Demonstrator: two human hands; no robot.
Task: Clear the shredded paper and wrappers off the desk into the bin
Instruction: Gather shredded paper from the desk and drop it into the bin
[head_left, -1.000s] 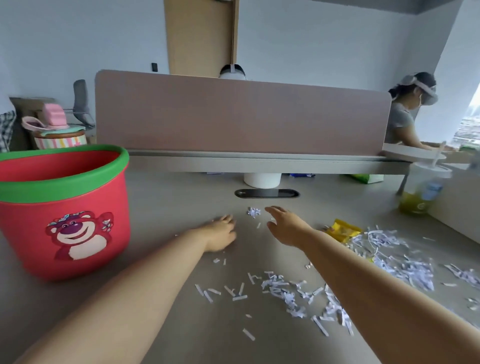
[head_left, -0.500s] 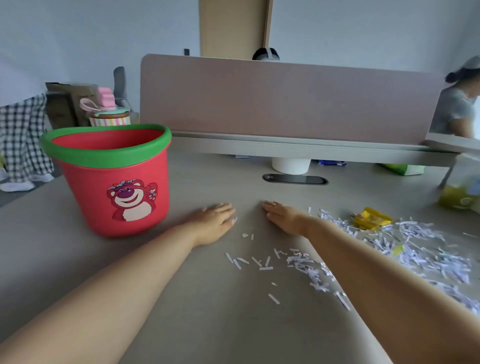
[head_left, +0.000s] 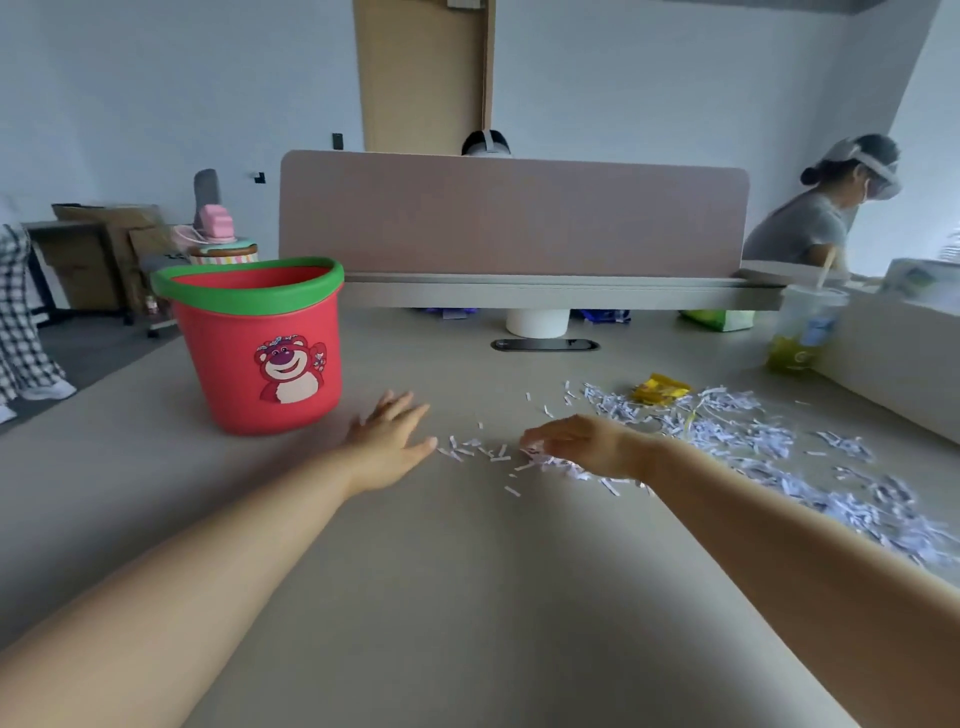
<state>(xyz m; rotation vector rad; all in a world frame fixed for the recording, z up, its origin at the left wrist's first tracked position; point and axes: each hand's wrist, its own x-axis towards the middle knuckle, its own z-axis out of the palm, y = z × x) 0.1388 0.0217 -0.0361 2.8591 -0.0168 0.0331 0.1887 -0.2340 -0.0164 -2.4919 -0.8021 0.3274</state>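
A red bin (head_left: 244, 364) with a green rim and a bear picture stands on the grey desk (head_left: 467, 597) at the left. White shredded paper (head_left: 753, 441) lies strewn across the right side, thinning to loose strips in the middle. A yellow wrapper (head_left: 661, 388) rests at the far edge of the shreds. My left hand (head_left: 390, 436) lies flat on the desk, fingers spread, right of the bin. My right hand (head_left: 582, 444) is cupped over a small clump of shreds, fingers curled down onto them.
A pink divider panel (head_left: 511, 213) closes the back of the desk. A plastic drink cup (head_left: 802, 332) with a straw and a white box (head_left: 893, 358) stand at the right. A white roll (head_left: 537, 321) sits under the divider. A person (head_left: 810, 218) works beyond.
My right hand has drawn back toward me and curled over the shreds, dragging some along. My left hand has stayed flat near the bin. The view has shifted right and up.
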